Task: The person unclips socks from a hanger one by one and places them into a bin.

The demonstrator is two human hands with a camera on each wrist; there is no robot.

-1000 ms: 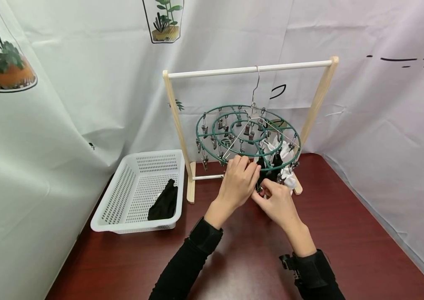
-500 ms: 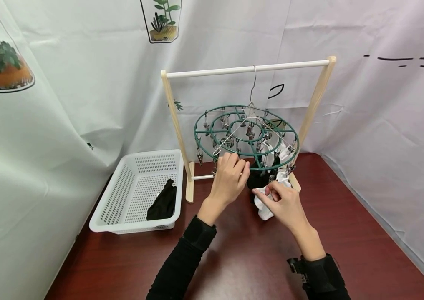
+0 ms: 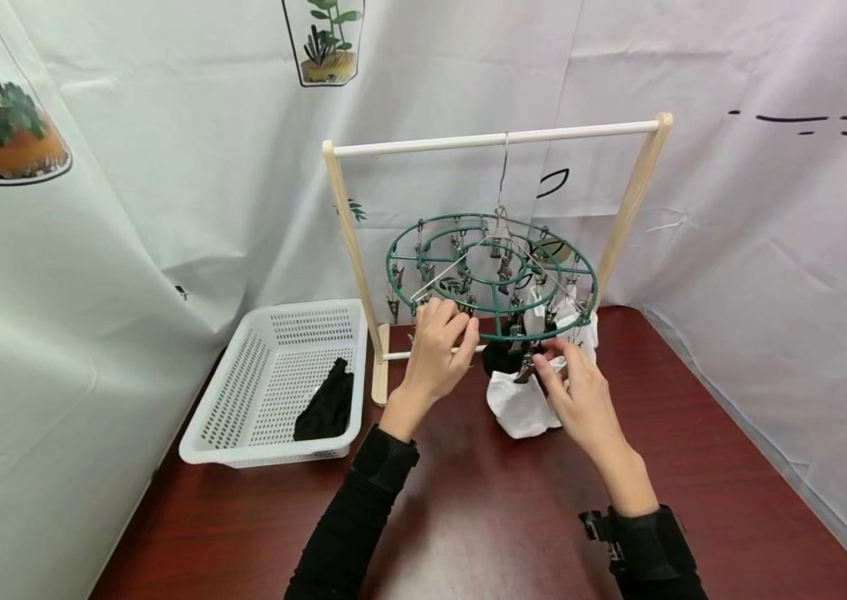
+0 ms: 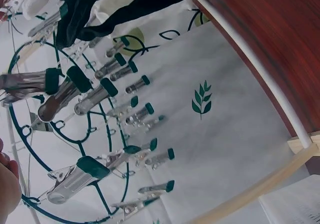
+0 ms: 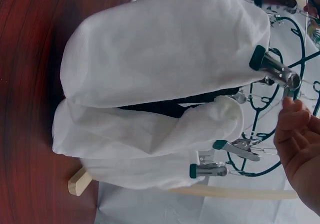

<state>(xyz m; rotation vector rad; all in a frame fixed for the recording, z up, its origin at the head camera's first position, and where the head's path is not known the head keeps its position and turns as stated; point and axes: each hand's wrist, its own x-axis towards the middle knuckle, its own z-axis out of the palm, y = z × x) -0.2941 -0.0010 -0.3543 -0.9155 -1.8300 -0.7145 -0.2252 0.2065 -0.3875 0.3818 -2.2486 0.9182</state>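
Note:
A round green drying hanger (image 3: 498,308) with metal clips hangs from a white rod. My left hand (image 3: 437,346) grips its outer ring at the front left; in the left wrist view only a sliver of this hand (image 4: 7,189) shows. My right hand (image 3: 584,396) has thumb and forefinger at a clip (image 5: 277,69) on the front right, pinching its upper end. From that clip hangs a white sock (image 5: 165,48). More white socks (image 5: 145,129) hang beside it in the right wrist view. A black cloth item (image 4: 130,13) hangs behind, partly hidden.
A white perforated basket (image 3: 221,408) with a black garment (image 3: 328,404) in it stands to the left. The drying stand's wooden posts (image 3: 352,233) flank the hanger, topped by the white rod (image 3: 423,147). Underneath is a dark red table (image 3: 483,508), with a printed white curtain (image 3: 206,167) behind.
The hanger has turned, bringing the white sock forward and to the left. My left hand has moved left along with the ring. My right hand has shifted right, its fingertips now at the clip.

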